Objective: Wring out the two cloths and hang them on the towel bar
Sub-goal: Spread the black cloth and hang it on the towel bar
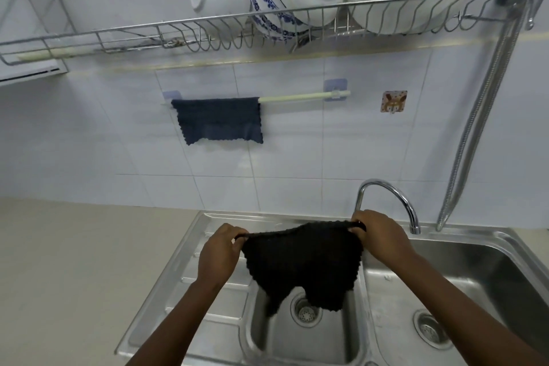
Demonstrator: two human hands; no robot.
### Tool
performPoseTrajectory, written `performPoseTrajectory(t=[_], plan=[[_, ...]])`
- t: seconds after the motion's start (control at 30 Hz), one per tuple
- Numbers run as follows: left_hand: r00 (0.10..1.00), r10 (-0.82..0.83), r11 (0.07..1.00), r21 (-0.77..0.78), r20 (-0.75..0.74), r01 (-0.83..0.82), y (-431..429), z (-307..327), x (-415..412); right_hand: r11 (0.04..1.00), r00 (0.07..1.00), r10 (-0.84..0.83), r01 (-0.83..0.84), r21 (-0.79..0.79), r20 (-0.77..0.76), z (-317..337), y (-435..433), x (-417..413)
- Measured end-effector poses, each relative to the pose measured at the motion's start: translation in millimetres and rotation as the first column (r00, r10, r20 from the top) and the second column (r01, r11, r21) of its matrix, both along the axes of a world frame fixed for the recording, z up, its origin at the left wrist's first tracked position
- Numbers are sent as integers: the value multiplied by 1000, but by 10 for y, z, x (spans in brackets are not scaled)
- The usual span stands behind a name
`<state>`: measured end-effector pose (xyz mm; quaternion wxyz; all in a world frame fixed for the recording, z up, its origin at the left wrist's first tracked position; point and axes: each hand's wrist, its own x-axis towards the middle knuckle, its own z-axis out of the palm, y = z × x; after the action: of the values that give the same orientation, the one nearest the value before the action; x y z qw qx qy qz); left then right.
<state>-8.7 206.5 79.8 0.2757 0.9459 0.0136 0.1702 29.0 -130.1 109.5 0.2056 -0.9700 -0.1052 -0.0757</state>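
Pinching the limp black knitted cloth by its top corners, left hand and right hand are gripping closed; it is probably damp, soft and light.

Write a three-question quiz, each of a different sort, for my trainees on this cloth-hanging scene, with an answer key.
1. True or false: the blue cloth already hangs on the towel bar.
2. Multiple choice: the black cloth is held by A) the left hand only, B) the right hand only, C) both hands at its top corners.
3. Fill in: the black cloth hangs above the smaller basin of the ____.

Key: 1 true. 2 C. 3 sink.
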Motion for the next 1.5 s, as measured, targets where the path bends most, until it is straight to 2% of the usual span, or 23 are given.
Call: performPoseTrajectory(t=[0.13,0.2,0.27,0.37,0.4,0.43,0.5,0.57,0.6,0.63,0.67,0.73,0.77,0.8,0.87,0.9,0.97,1.07,1.17,1.23,1.33,1.4,1.5], plan=[[994,-10,998,62,-109,17,107,32,91,996,1000,-26,26,-83,3,72,53,112],[990,-7,999,51,-143,14,161,213,202,999,998,-19,22,-41,60,225,87,238],[989,-13,999,-48,-148,6,202,537,384,999,990,-23,19,31,142,476,140,410],[991,-63,947,-321,-120,21,205,1199,723,971,983,-61,19,238,172,1020,283,680],[991,-73,910,-413,-116,19,208,1425,852,931,986,-75,16,365,147,1212,335,785],[989,-89,853,-522,-116,16,219,1637,991,847,993,-82,25,530,85,1399,378,902],[980,-167,665,-746,-109,30,253,2003,1292,581,998,-26,68,811,-65,1746,456,1151],[969,-248,474,-874,-13,110,298,2272,1621,350,994,40,78,933,-98,2022,528,1410],[964,-262,438,-885,41,156,319,2372,1783,284,996,43,65,957,-80,2131,569,1549],[960,-265,436,-877,87,200,330,2451,1942,270,999,33,31,962,-41,2225,617,1678],[955,-269,458,-855,128,244,331,2522,2072,316,1000,13,-29,948,26,2288,657,1816],[933,-312,538,-776,180,330,330,2590,2308,606,982,-27,-132,785,186,2327,687,2096],[919,-354,621,-690,176,372,326,2596,2405,759,971,-2,-153,632,239,2315,693,2193],[905,-398,721,-558,150,410,325,2575,2505,869,962,56,-178,461,266,2258,692,2305],[898,-439,879,-189,34,437,317,2477,2701,960,957,186,-225,166,225,2081,686,2494],[904,-428,904,-37,-25,427,311,2420,2775,970,957,226,-238,44,184,1993,688,2556],[907,-410,900,116,-99,420,301,2297,2892,961,956,260,-241,-138,138,1885,682,2655],[943,-304,922,210,-132,327,292,2246,2976,942,957,237,-185,-282,166,1912,703,2689],[991,-114,952,278,-68,128,220,2279,3051,895,933,167,-8,-446,318,1940,793,2660],[1000,-17,960,280,-18,22,166,2287,3099,891,920,72,114,-440,386,1897,851,2653],[996,39,970,235,75,-56,145,2238,3143,944,887,-63,202,-262,457,1826,856,2681],[995,17,965,258,101,-43,163,2203,3180,971,868,-62,167,-172,492,1799,816,2729],[999,-17,953,301,-28,24,229,2171,3230,978,842,65,51,-200,536,1748,752,2789]])
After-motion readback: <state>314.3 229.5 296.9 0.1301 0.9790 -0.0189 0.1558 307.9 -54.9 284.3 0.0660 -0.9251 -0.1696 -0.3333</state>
